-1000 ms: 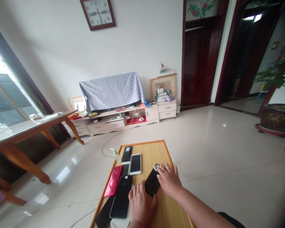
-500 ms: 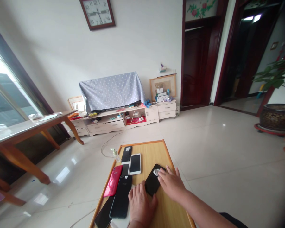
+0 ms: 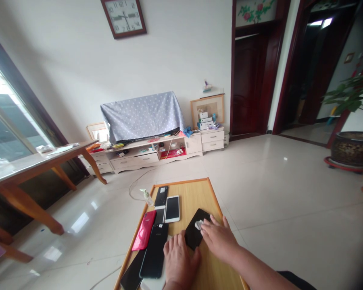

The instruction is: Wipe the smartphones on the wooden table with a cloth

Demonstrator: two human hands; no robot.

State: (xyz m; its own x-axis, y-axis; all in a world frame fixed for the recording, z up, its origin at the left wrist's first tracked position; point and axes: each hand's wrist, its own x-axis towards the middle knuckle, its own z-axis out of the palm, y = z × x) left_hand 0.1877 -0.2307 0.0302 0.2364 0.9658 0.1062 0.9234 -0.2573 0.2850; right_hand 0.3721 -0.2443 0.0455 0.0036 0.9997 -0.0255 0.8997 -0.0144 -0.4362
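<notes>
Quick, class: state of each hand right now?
Left hand: open, fingers resting flat on the black phone.
Right hand: holds a white wipe against that phone.

Item 1: black phone (image 3: 196, 233), slim and glossy, lying flat on the wooden table (image 3: 196, 193) toward the tabletop's 3 o'clock side. Its long axis is running from 7 o'clock to 1 o'clock. The left hand (image 3: 179, 259) is resting its fingertips on the 7 o'clock end.

Item 2: white wipe (image 3: 199, 224), small and crumpled, sitting on the phone's middle. The right hand (image 3: 219, 238) is holding it at its fingertips, reaching in from 4 o'clock.
</notes>
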